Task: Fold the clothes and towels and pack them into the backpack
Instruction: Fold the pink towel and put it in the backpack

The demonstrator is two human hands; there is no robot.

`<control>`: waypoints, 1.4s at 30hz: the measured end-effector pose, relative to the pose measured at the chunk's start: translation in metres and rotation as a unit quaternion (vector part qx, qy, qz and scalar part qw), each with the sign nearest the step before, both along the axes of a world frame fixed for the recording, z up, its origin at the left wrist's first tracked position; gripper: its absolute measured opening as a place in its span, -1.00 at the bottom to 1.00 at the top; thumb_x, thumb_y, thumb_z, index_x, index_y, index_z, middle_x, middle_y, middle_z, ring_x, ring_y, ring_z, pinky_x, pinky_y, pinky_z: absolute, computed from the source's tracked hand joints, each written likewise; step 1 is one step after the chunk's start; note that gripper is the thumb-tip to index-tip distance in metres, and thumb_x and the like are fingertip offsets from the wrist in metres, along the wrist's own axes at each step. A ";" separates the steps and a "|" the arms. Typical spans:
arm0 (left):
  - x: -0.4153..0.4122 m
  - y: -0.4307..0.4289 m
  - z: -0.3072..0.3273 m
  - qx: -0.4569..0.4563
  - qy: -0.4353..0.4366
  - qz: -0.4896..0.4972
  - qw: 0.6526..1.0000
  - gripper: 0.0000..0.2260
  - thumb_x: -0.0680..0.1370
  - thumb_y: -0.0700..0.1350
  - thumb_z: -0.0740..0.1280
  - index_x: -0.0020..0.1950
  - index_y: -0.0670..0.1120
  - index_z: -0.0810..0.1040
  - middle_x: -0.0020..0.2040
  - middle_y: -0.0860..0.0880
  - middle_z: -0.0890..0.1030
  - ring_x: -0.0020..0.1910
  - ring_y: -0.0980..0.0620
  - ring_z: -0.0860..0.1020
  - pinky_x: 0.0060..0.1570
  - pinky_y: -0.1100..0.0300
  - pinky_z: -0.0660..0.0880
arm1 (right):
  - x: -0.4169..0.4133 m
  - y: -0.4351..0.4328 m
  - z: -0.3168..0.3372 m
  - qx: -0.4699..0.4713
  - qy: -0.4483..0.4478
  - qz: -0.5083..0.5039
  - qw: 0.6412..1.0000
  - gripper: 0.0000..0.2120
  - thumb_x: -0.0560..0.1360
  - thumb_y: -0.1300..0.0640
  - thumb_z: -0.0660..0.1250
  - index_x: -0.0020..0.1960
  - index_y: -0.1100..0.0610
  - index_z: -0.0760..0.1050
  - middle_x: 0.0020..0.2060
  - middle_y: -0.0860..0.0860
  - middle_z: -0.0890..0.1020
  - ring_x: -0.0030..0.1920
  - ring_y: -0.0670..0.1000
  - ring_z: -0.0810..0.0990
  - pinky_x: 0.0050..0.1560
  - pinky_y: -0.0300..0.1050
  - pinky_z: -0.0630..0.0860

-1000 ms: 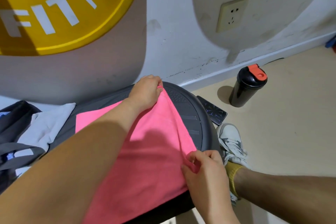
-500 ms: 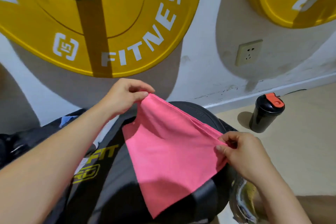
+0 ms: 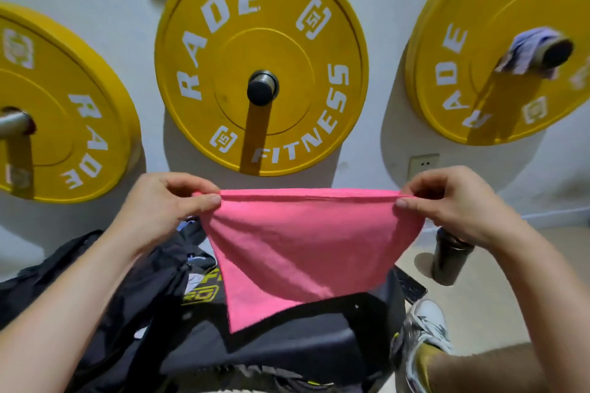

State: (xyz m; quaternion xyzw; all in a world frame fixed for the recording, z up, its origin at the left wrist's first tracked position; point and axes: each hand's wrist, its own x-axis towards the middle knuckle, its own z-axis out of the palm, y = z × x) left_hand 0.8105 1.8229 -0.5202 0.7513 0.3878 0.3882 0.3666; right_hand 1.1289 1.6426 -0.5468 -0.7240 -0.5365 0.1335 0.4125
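A pink towel (image 3: 303, 246) hangs in the air in front of me, stretched level along its top edge and doubled over. My left hand (image 3: 166, 204) pinches its top left corner and my right hand (image 3: 453, 201) pinches its top right corner. The towel's lower point droops down onto a black padded bench (image 3: 287, 344). A black backpack (image 3: 105, 290) lies on the bench at the left, with pale clothing showing inside its opening.
Yellow weight plates (image 3: 261, 64) hang on pegs on the white wall ahead. A dark shaker bottle (image 3: 450, 258) and a phone (image 3: 410, 289) lie on the floor to the right, near my sneaker (image 3: 421, 325). A cloth (image 3: 530, 48) drapes over the right peg.
Both hands have lifted the pink towel off the bench and pulled its top edge taut and level at chest height. My view has tilted up toward the wall.
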 end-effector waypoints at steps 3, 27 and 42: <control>-0.013 -0.016 0.000 -0.019 -0.044 -0.010 0.999 -0.81 0.24 -0.28 0.51 -0.36 0.03 0.70 -0.42 0.05 0.63 -0.43 0.21 0.51 -0.35 0.46 0.45 | -0.001 -0.004 0.019 0.030 0.056 0.046 0.997 -0.91 0.40 0.17 0.50 -0.27 0.10 0.64 -0.49 -0.05 0.58 -0.49 -0.16 0.42 -0.44 -0.31 0.37; 0.035 0.174 -0.296 -0.251 0.073 0.162 0.952 -0.87 0.45 -0.33 0.43 -0.14 -0.10 0.66 -0.33 0.00 0.65 -0.50 0.24 0.50 -0.24 0.24 0.45 | 0.047 0.232 -0.257 -0.227 0.022 -0.039 0.973 -0.91 0.43 0.12 0.49 -0.24 0.07 0.63 -0.39 -0.05 0.64 -0.30 -0.05 0.56 -0.28 -0.24 0.40; 0.065 0.204 -0.314 -0.170 0.069 0.219 0.959 -0.94 0.49 -0.24 0.41 -0.10 -0.10 0.63 -0.33 0.03 0.59 -0.37 0.12 0.50 -0.22 0.25 0.42 | 0.061 0.270 -0.275 -0.153 0.045 -0.103 0.982 -0.90 0.45 0.23 0.45 -0.20 0.08 0.59 -0.30 0.04 0.62 -0.26 0.01 0.53 -0.24 -0.20 0.39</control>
